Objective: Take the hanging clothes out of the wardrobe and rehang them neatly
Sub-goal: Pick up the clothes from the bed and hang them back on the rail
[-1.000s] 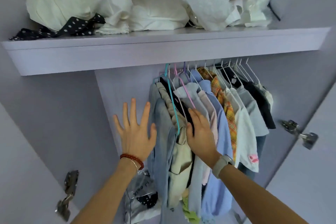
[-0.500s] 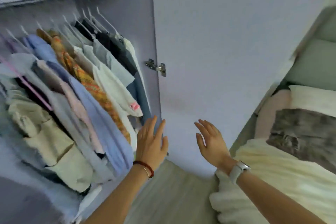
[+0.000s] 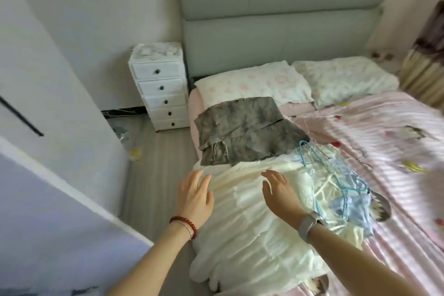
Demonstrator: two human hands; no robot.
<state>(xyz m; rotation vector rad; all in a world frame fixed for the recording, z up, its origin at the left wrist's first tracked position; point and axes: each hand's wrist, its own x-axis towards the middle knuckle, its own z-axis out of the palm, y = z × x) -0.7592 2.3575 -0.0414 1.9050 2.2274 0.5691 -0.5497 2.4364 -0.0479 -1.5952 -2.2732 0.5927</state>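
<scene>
A: Head view: what are the hands doing?

B: Both hover, fingers spread and relaxed, holding nothing. The left hand is at seven o'clock, the right hand at six, over a cream garment on the bed.

A: Other clothes?

B: A grey garment at twelve; blue clothes on hangers at three.

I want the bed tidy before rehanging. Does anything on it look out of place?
Yes. A tangle of blue wire hangers lies loose on crumpled pale blue clothes, and a grey garment lies askew, overlapping a pillow.
</scene>
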